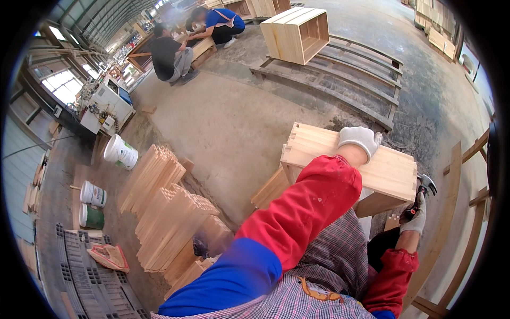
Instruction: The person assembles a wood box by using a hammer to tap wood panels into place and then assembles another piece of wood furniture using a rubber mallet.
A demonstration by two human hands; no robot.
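A pale wooden box frame (390, 170) with finger-jointed ends stands in front of me, its broad top panel facing up. My left hand (361, 140), in a white glove, is closed over the far edge of that panel; its fingertips are partly hidden. At the box's right end my right hand (416, 217), also gloved, grips a claw hammer (428, 184) by its dark handle. The hammer's metal head is up beside the panel's corner. Another wooden board (271, 189) shows beyond my left forearm.
Stacked wood strips (170, 228) stand to the left, near white buckets (121, 152) and a grey plastic pallet (79, 266). Ahead, a wooden box (295, 34) rests on a slatted pallet (356, 74). Two people (170, 56) crouch at far left. A wooden rack (465, 228) is at right.
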